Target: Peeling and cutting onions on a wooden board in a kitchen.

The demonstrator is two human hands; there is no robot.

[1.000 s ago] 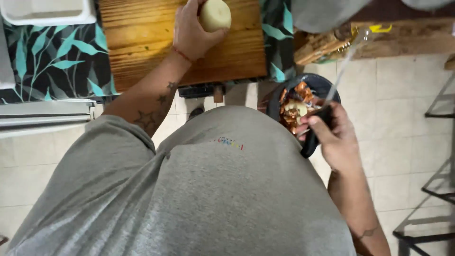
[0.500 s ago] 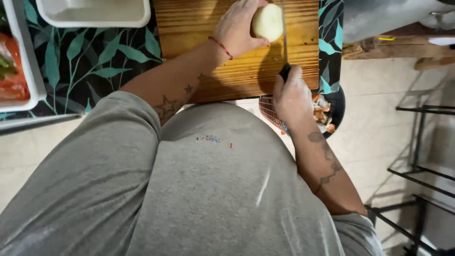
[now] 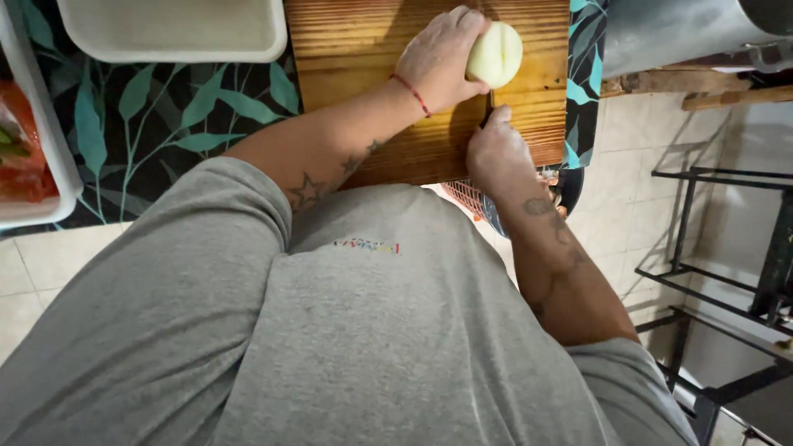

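Observation:
A peeled pale onion [image 3: 496,54] rests on a wooden cutting board [image 3: 363,49] at the top of the head view. My left hand [image 3: 438,58] grips the onion from the left side and holds it down. My right hand [image 3: 496,157] is closed around a knife handle just below the onion; the blade runs up into the onion and is mostly hidden. A cut line shows down the onion's middle.
A white tray [image 3: 173,33] lies left of the board on a leaf-patterned cloth [image 3: 165,124]. Another white tray with red food [image 3: 25,157] sits at the far left. A dark bowl [image 3: 570,190] is under the board's edge; a black metal rack [image 3: 727,248] stands right.
My right hand rose from the dark bowl with the knife to the board and brought the blade into the onion. The left hand kept holding the onion.

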